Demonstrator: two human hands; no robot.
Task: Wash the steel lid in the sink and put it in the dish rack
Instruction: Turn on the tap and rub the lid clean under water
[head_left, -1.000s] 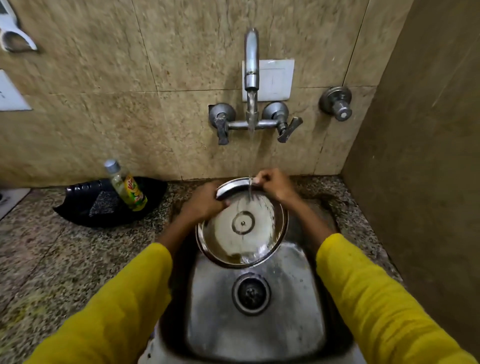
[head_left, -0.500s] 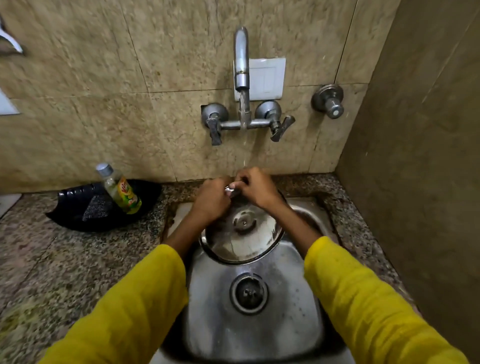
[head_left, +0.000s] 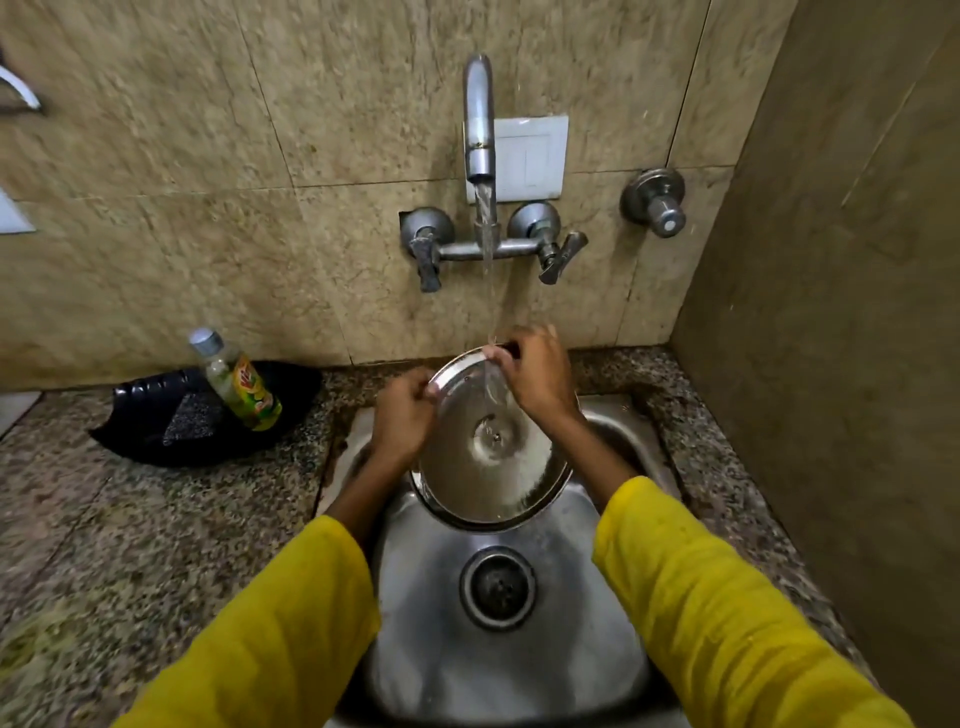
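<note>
A round steel lid is held tilted over the steel sink, its inner face toward me. Water streams from the wall tap onto the lid's upper part and runs down it. My left hand grips the lid's upper left rim. At the top right rim, my right hand pinches the edge just beside the stream. Both arms wear yellow sleeves. No dish rack is in view.
A black tray on the speckled counter at left holds a dish-soap bottle and a scrub pad. The sink drain lies below the lid. Tap handles and a separate valve sit on the tiled wall. A side wall closes the right.
The lid has been turned and tilted up, my hands have spread apart along its rim, and the water stream has grown from a trickle to a steady flow.
</note>
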